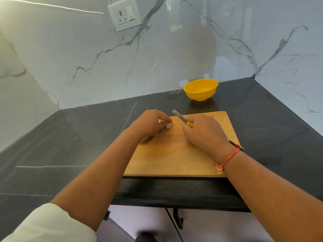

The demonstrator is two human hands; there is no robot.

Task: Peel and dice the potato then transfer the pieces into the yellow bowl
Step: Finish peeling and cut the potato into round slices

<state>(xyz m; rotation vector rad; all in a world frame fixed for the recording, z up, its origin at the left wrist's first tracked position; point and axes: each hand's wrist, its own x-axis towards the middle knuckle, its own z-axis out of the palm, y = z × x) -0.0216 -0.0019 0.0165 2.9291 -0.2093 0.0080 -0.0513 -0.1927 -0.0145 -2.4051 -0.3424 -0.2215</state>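
A wooden cutting board (174,158) lies on the dark counter. At the board's far left corner my left hand (150,124) curls over a pale potato piece (163,121), pinning it under the fingertips; most of the piece is hidden. A brownish scrap (146,139), perhaps peel, shows beneath that wrist. My right hand (203,131) grips a yellow-handled knife (181,118); its blade points up and left, just right of the potato and apart from it. The yellow bowl (201,89) stands behind the board near the wall, and looks empty.
The black stone counter (70,145) meets marble walls at the back and both sides. A socket plate (125,14) is on the back wall. The counter's front edge runs just below the board, with cabinet fronts beneath. A thin dark object (235,144) lies by the board's right edge.
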